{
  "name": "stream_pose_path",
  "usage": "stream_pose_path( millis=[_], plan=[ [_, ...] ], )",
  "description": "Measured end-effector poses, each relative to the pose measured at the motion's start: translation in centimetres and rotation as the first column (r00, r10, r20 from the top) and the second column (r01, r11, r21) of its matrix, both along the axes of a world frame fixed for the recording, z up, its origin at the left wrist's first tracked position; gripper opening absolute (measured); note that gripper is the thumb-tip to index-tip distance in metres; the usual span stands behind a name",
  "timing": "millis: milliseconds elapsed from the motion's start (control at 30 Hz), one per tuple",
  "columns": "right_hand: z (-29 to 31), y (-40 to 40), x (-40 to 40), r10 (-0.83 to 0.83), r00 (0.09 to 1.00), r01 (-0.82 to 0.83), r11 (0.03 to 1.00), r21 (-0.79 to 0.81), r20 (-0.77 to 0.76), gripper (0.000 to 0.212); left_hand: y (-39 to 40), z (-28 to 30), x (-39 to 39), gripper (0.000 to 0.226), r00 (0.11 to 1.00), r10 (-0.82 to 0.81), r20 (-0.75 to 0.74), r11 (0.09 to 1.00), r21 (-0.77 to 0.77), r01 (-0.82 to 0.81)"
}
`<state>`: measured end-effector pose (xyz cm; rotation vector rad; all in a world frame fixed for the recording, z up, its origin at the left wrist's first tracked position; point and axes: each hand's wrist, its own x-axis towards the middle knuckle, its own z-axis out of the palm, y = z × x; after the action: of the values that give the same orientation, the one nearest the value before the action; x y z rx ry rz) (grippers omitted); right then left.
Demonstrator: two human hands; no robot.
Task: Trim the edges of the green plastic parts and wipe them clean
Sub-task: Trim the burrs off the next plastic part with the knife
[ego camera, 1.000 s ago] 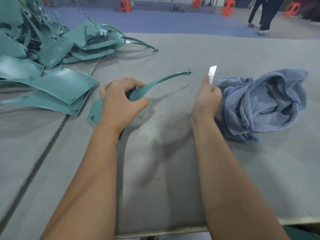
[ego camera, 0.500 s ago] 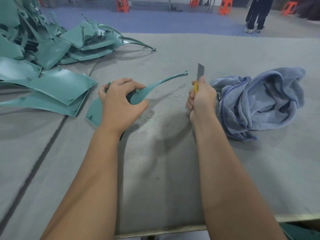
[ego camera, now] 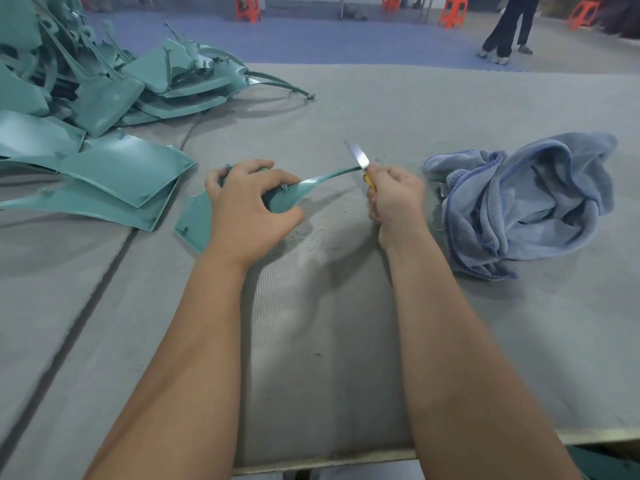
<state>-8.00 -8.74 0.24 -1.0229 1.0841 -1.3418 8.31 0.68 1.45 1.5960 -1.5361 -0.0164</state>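
- The left hand gripped the wide end of a curved green plastic part, with the fingers curled over its top edge and the thumb under it.
- This part lay on the grey felt-covered surface, and its thin tail rose to the right, toward the knife.
- The right hand was closed around a yellow-handled utility knife; the bare blade touched the tip of the thin tail and pointed up and to the left.
- Small pale shavings lay on the surface between the two hands.
- The near edge of the surface ran below both forearms, and the wide bare area in front of the person left room for moving the arms.
- A crumpled blue terry towel lay just beside the right hand, so this side was tight.
- Two flat green plastic panels were stacked near the left hand, and one corner was close to the gripped part.
- A big heap of green plastic parts filled the far left corner of the surface.
- Beyond the far edge were a blue floor mat, orange plastic stools and the legs of a standing person.
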Motion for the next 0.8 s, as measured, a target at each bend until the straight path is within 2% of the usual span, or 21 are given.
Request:
stream_pose_path(
  millis=[67, 100, 233, 433, 600, 800],
  plan=[
    [-0.1, 0.2, 0.4, 0.018, 0.999, -0.019, 1.000, -0.017, -0.037, 0.031, -0.1, 0.0, -0.1, 0.029, 1.000, -0.006, 0.002, 1.000, 0.015, 0.006],
    [-0.1, 0.2, 0.4, -0.004, 1.000, 0.004, 1.000, -0.004, -0.006, 0.031, -0.1, -0.1, 0.0, 0.028, 1.000, -0.009, -0.007, 1.000, 0.011, 0.010],
    [0.1, -0.3, -0.5, -0.165, 0.962, 0.151, 0.985, 0.077, 0.217, 0.029, 0.0, 0.0, 0.2, 0.029, 0.999, -0.014, -0.050, 1.000, -0.023, 0.013],
    [-0.1, 0.0, -0.2, -0.149, 0.982, 0.149, 0.989, 0.011, 0.120, 0.030, 0.0, -0.1, 0.2, 0.029, 0.997, -0.022, -0.072, 0.999, -0.042, 0.019],
    [0.3, 0.4, -0.3, -0.114, 0.979, 0.112, 0.993, 0.021, 0.172, 0.029, 0.0, 0.0, 0.3, 0.029, 0.996, -0.015, -0.093, 0.998, -0.054, 0.010],
    [0.1, 0.6, -0.4, -0.078, 0.987, 0.087, 0.995, -0.053, 0.143, 0.034, 0.0, 0.1, 0.4, 0.027, 0.995, -0.016, -0.098, 0.997, -0.081, 0.008]
  ],
)
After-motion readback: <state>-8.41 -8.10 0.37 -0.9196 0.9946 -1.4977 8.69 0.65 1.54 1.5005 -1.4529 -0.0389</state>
